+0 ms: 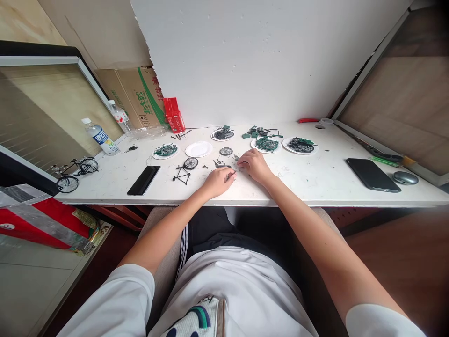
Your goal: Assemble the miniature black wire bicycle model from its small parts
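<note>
head cam: left hand point(219, 181) at near edge of wht table point(287, 187), fingers curled, thumb + index nearly closed w/ a thin dark pc point(230, 175) pinched btwn them. right hand point(256, 164) just right of it & a bit farther, palm down, fingers bent to tabletop by tiny grey bits point(236, 158); can't tell if it grips any. blk part point(220, 164) lies just beyond left hand, loose wheel point(226, 151) farther still. to the left, blk bike frame point(182, 175) lies flat, w/ spoked wheel point(191, 163) at its far right end, then phone point(143, 180). far left, a whole blk model bike point(77, 172) stands upright nr the edge. far side: bare paper plate point(199, 149), plus plates w/ grn & blk pcs, e.g. right-hand plate point(286, 148); grn blocks point(254, 132) behind. far right: dark slab point(372, 174), mouse point(405, 178) touching or just beside it, can't tell.
</note>
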`<state>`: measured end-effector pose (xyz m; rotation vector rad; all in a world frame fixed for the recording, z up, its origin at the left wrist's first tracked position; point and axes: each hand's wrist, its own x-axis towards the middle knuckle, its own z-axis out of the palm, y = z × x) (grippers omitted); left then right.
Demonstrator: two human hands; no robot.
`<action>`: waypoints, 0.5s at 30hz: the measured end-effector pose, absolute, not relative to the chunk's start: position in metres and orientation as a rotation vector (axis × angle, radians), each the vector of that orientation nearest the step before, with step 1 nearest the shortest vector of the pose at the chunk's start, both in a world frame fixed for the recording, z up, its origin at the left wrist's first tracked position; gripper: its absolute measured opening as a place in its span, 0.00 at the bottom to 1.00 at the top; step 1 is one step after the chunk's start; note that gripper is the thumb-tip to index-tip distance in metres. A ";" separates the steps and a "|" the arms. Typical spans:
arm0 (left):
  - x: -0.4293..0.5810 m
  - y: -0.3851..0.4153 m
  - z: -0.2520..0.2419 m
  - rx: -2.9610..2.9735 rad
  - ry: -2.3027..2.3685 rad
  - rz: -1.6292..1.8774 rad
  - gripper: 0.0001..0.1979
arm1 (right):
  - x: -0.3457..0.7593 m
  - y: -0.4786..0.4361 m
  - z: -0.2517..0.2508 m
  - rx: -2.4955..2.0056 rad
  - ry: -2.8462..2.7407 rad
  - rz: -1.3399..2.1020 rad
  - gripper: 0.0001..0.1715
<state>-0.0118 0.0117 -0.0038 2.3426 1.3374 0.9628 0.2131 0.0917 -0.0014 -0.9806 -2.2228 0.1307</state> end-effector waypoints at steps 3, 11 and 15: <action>-0.012 0.012 -0.003 2.310 1.347 1.012 0.12 | 0.213 0.092 -0.002 -1.005 -2.220 0.112 0.16; -0.015 0.019 -0.006 2.171 1.388 1.137 0.11 | 0.208 0.089 -0.008 -1.062 -2.286 0.058 0.20; -0.016 0.020 -0.006 2.079 1.359 1.161 0.12 | 0.205 0.084 -0.008 -1.105 -2.327 0.020 0.20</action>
